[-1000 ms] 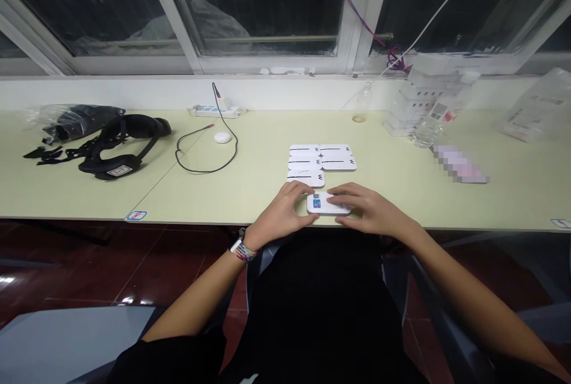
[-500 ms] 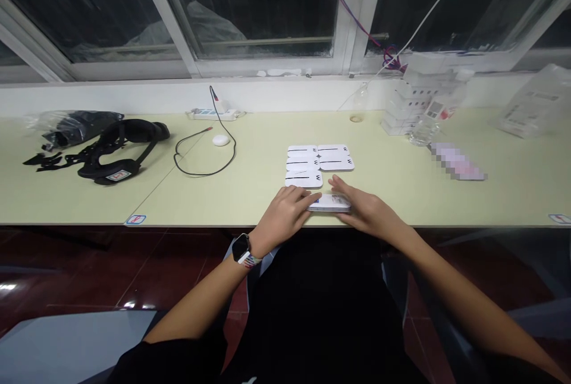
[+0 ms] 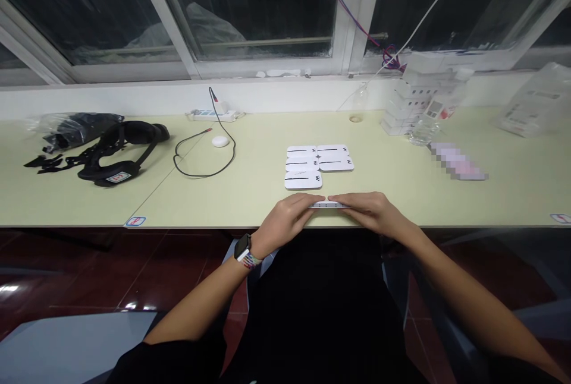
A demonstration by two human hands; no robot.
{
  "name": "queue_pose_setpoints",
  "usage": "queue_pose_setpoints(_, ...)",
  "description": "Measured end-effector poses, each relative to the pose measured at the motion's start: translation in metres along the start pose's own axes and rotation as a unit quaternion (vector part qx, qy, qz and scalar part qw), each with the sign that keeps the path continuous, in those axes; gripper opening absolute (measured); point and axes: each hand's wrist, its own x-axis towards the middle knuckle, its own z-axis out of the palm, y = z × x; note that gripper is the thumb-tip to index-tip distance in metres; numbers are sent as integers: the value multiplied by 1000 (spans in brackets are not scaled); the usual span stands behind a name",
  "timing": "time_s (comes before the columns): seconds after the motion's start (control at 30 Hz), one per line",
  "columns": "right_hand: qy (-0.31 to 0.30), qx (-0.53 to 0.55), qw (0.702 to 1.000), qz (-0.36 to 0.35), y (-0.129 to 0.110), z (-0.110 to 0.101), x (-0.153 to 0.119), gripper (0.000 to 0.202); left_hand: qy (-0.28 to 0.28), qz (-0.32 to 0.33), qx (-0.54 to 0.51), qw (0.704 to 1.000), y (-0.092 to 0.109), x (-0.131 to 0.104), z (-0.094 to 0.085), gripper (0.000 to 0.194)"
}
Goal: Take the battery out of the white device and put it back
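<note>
Near the table's front edge, a slim white block with rounded corners is held at both ends. Its narrow side with small dark marks faces me, and most of its top is out of sight. My left hand pinches the left end between thumb and fingers. At the right end, my right hand grips it the same way, the fingertips of both hands almost meeting above. Just beyond lie several similar white rounded pieces, each with a black line and a W-like mark, such as the nearest piece.
To the left lie a black headset, a black cable and a round white case. White boxes, a plastic bottle and a blurred-out pinkish item are on the right. Behind, a power strip sits by the wall.
The white block has tilted, so its narrow side shows instead of its printed top. My right hand has closed onto its right end, and my left fingers have shifted along its top.
</note>
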Motion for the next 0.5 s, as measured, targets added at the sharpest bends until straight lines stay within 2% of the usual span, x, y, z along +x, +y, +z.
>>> queue_pose_setpoints(0.13, 20, 1, 1000, 16, -1, -1, -2, 43, 6, -20, -34, 999, 0, 2, 2, 28)
queue_pose_setpoints(0.2, 50, 5, 998, 36, 0, -1, -2, 37, 35, -43, -47, 997, 1, 4, 5, 28)
queue_pose_setpoints(0.27, 74, 20, 993, 87, 4, -4, -2, 33, 73, -63, -44, 994, 1, 4, 8, 34)
queue_pose_setpoints(0.33, 90, 36, 983, 156, 11, -10, -1, 31, 87, -64, -10, 994, 1, 4, 10, 41)
queue_pose_setpoints(0.4, 103, 46, 970, 213, 20, -20, -1, 32, 80, -55, 40, 994, 0, 2, 11, 46)
queue_pose_setpoints(0.5, 104, 38, 961, 255, 32, -36, -3, 32, 58, -59, 101, 991, -3, 1, 11, 47)
